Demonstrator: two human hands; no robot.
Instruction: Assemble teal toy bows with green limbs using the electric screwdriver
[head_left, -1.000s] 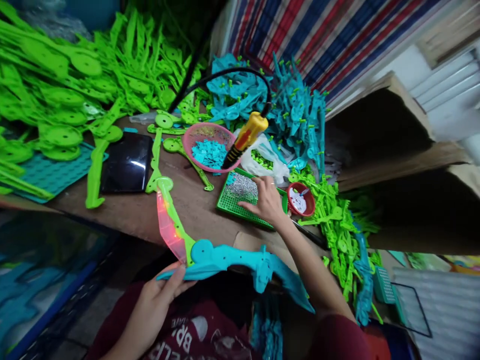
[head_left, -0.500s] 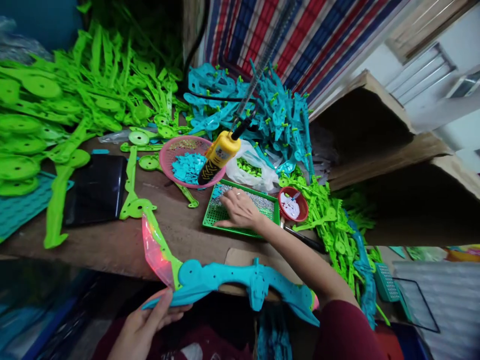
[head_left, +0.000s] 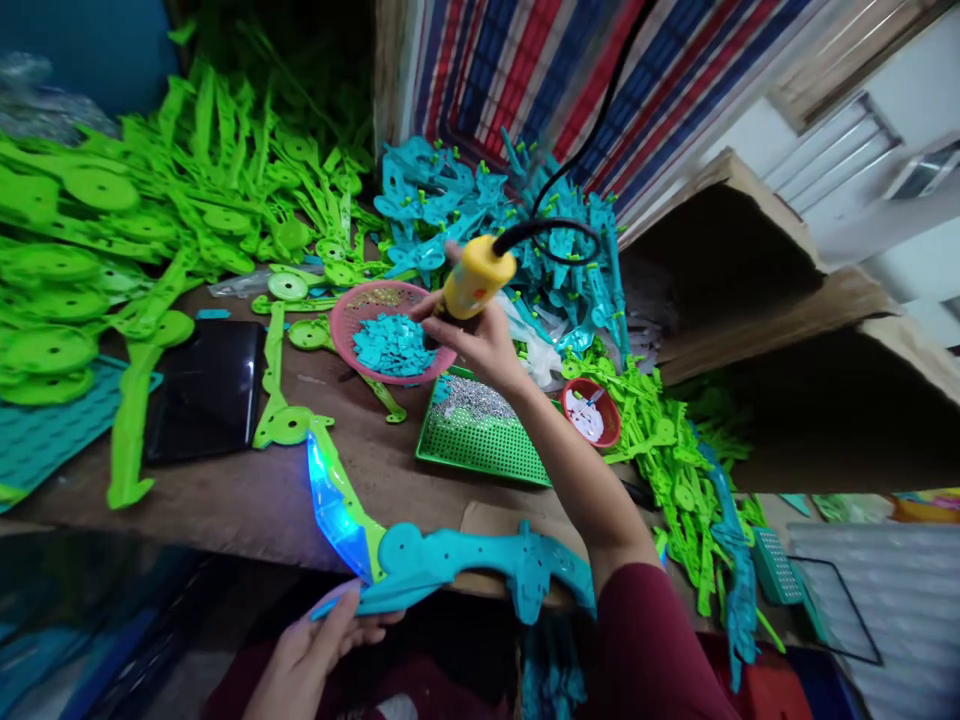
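My left hand (head_left: 330, 630) is closed on the near edge of a blue plastic toy bow (head_left: 480, 552), which lies across the table's front edge. A green arm with a clear section (head_left: 337, 515) joins its left end, and that section glows blue. Further up, my right hand (head_left: 487, 345) is wrapped round a yellow electric screwdriver (head_left: 480, 275) hanging on a black cord; its tip is hidden. Below the hand sit a pink basket (head_left: 345, 350) of small blue plastic pieces (head_left: 394, 343) and a green tray (head_left: 487, 455) of small silver screws (head_left: 476, 398).
Green plastic parts (head_left: 225, 190) pile up at the left, blue ones (head_left: 442, 200) at the back. A red bowl (head_left: 613, 425) with white pieces stands beside the tray. A dark flat box (head_left: 206, 390) lies left; cardboard boxes (head_left: 787, 370) stand right.
My right hand has left the screw tray, moved up and taken hold of the screwdriver. The clear section's glow went from red to blue. My left hand still holds the bow.
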